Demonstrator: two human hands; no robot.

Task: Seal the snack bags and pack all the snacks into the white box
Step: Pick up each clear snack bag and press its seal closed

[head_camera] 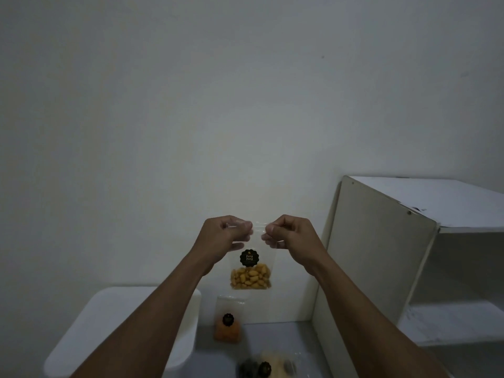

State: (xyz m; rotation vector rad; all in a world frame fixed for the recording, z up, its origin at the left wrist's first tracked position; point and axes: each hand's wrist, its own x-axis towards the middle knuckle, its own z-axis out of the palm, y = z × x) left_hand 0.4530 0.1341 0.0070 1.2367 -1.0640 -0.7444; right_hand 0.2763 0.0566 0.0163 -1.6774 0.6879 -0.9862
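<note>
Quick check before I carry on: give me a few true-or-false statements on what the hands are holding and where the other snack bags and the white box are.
1. Both hands pinch the top of the yellow snack bag. True: left hand, right hand.
2. That bag lies flat on the table. False: it hangs in the air.
3. The orange snack bag is inside the white box. False: it stands beside it.
4. A third bag lies at the bottom edge. True.

"Pang Pang" on black round sticker (249,258), clear snack bag (251,271)
</note>
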